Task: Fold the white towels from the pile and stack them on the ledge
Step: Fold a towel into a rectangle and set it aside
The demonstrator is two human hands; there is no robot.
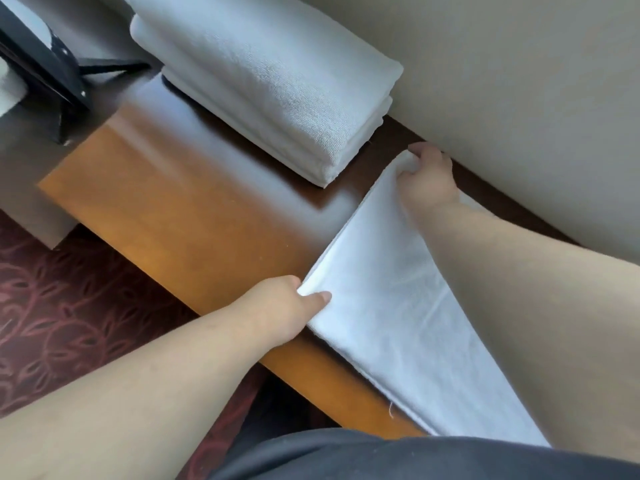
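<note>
A white towel (388, 306), folded into a long strip, lies across the brown wooden ledge (194, 209) at the right. My left hand (287, 306) pinches its near corner at the ledge's front edge. By the wall, my right hand (427, 178) grips the far corner of the same end. A stack of folded white towels (270, 81) sits further along the ledge, apart from the strip.
A beige wall (519, 98) runs along the back of the ledge. A black stand with folding legs (52, 81) is at the upper left. Dark red patterned carpet (69, 306) lies below the ledge. My dark clothing (381, 459) fills the bottom edge.
</note>
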